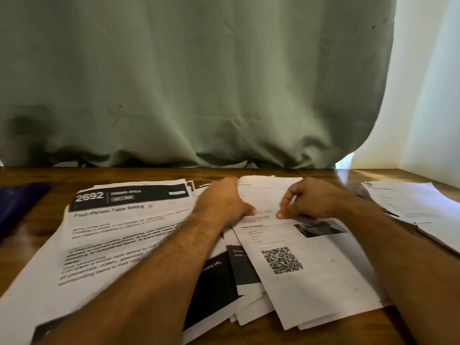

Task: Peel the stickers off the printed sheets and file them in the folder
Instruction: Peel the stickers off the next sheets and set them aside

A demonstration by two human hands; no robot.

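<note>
A loose heap of white printed paper sheets covers the middle of a brown wooden table (321, 173), fanned and overlapping. The largest sheet (104, 245), toward the left edge, lies flat and slightly turned, with a black header band reading "2692 Dining Area" and the title "Four-Person Table Setting". A white sheet with a square black QR code and a small dark photograph (311, 277) lies on top of the heap toward the near edge, angled to the right. Under it, sheets with black panels (214, 285) poke out. A second, smaller stack of white sheets (408, 207) lies at the right edge. A dark blue flat folder (17, 205) lies at the left edge.
</note>
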